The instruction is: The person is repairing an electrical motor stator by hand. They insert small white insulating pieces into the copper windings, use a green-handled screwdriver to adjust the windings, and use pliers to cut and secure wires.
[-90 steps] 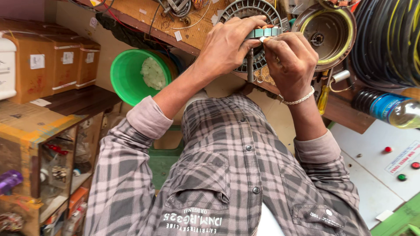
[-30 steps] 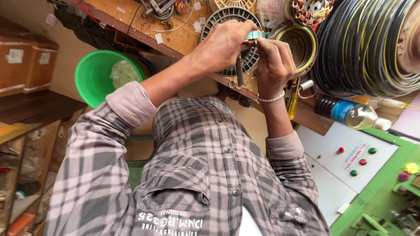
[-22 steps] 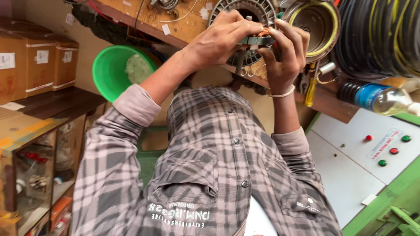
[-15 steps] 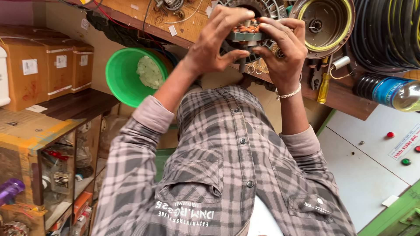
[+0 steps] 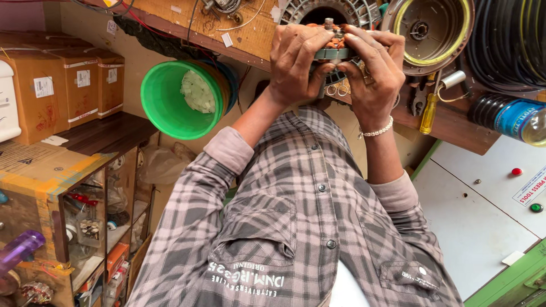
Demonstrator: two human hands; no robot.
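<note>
Left hand [image 5: 297, 62] and right hand [image 5: 372, 71] cover most of the small wound motor core [image 5: 333, 42], while the ribbed motor housing [image 5: 310, 11] and coiled cables [image 5: 509, 40] run off the frame's top edge.

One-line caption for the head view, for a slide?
Both hands, left hand and right hand, grip a small wound motor stator above a cluttered wooden workbench.
</note>
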